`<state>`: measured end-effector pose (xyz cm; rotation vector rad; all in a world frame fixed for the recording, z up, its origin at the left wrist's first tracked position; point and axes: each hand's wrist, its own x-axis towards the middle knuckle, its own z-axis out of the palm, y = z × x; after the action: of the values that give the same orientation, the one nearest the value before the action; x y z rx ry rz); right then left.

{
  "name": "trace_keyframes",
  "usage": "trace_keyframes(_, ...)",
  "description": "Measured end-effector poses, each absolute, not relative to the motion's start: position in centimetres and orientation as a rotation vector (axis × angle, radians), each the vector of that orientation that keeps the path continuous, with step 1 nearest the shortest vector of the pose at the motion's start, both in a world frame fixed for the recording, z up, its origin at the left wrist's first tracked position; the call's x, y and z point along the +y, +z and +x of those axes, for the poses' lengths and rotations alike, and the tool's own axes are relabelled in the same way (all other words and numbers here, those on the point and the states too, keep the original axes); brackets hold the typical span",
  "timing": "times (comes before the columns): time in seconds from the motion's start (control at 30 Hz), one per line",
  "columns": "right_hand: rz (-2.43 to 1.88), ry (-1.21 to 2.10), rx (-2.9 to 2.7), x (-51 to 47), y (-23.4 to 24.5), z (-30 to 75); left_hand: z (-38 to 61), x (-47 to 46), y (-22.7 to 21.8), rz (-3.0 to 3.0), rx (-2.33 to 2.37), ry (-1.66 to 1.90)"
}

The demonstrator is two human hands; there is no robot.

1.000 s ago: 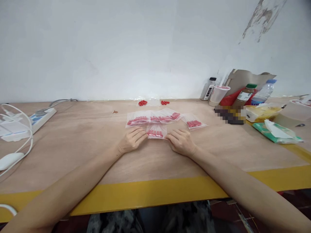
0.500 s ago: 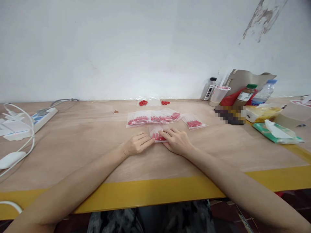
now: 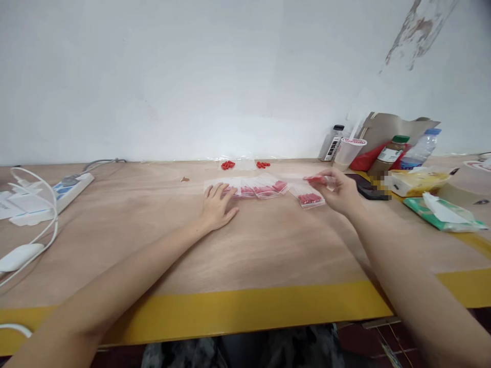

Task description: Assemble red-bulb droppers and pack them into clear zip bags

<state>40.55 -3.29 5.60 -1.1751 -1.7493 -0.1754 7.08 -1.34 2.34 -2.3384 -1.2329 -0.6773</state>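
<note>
My right hand (image 3: 341,191) is raised at the right end of the bags, thumb and fingers pinching a small zip bag of red pieces (image 3: 315,179). Just below it, another zip bag (image 3: 310,200) with red capsule-like pieces lies flat on the table. My left hand (image 3: 218,208) rests with fingers spread on the left part of a row of overlapping zip bags (image 3: 264,190), partly covering them. Behind the row are two small heaps of loose red pieces, a left heap (image 3: 227,165) and a right heap (image 3: 263,165).
To the right stand bottles (image 3: 389,154), a lidded cup (image 3: 350,152) and a paper bag (image 3: 399,128), with a dark phone (image 3: 370,188) and tissue packs (image 3: 441,213) in front. A power strip (image 3: 74,190) with cables lies left. The wall (image 3: 172,82) closes the back.
My right hand has lifted the bag from the near middle and carried it right, above the separate bag. My left hand has let go of it and moved forward onto the row.
</note>
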Motion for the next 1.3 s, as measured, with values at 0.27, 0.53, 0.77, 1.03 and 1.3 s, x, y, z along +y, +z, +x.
trace_keyframes(0.27,-1.416,-0.246,-1.794,1.6,1.3,44.6,12.3,2.0,3.4,-2.48,-1.224,-0.365)
trace_keyframes(0.53,-1.522,0.133,-2.119,1.1,1.0,45.9,14.3,3.6,3.1,-2.592,-1.045,-0.207)
trace_keyframes(0.77,-1.452,-0.253,-2.314,0.3,3.8,39.5,13.6,4.4,2.3,-2.651,-1.204,-0.255)
trace_keyframes(1.03,-1.593,-0.718,-2.471,3.2,2.8,34.4,10.2,4.5,2.4,-2.61,-1.256,-0.223)
trace_keyframes(1.3,-1.255,-0.66,-2.425,2.3,2.9,30.0,5.6,5.2,2.6,-2.595,-1.204,-0.229)
